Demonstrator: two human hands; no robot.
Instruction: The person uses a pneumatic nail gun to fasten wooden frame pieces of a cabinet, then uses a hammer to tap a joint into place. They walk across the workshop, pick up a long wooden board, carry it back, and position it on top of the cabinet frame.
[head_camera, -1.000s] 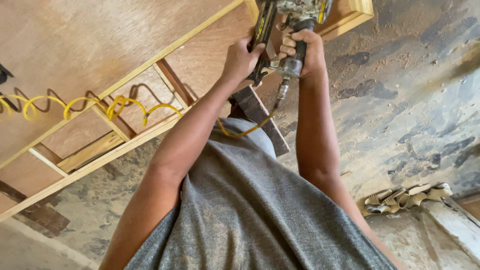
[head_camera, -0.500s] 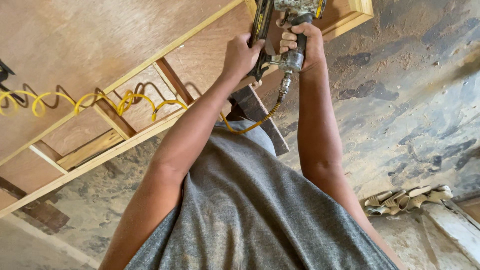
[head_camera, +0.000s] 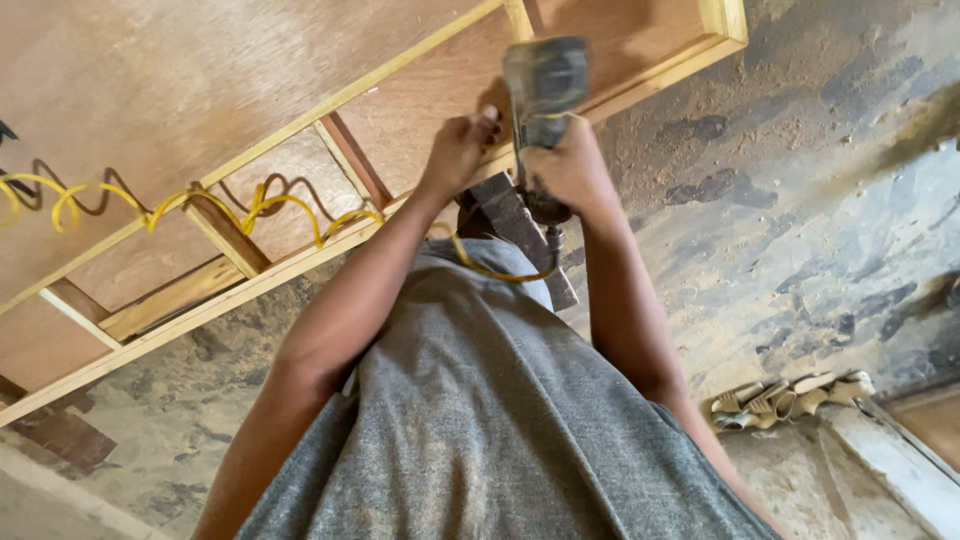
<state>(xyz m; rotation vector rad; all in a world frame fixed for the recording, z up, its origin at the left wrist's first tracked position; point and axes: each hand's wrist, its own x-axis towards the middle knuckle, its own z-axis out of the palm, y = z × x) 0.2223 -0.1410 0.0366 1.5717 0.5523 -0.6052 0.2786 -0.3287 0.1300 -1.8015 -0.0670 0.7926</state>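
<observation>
A grey and yellow nail gun (head_camera: 545, 85), blurred by motion, is upright over the edge of a pale wooden frame (head_camera: 300, 255) backed with plywood. My right hand (head_camera: 572, 168) is wrapped around its handle. My left hand (head_camera: 458, 150) is curled against the tool's left side, just above the frame's rail. From the bottom of the handle a yellow air hose (head_camera: 200, 205) loops out and runs in coils leftward across the frame. Below my hands a dark wooden block (head_camera: 525, 240) is partly hidden by my arms.
The frame lies on a rough, stained concrete floor (head_camera: 800, 250) dusted with sawdust. A pair of tan sandals (head_camera: 790, 398) sits at the right, beside a pale board (head_camera: 880, 460). A dark brown plank (head_camera: 60, 435) lies at the lower left. My grey shirt fills the bottom.
The nail gun and both hands have come down from the top edge of the view, so the whole tool head now shows. The hose coils have shifted slightly right.
</observation>
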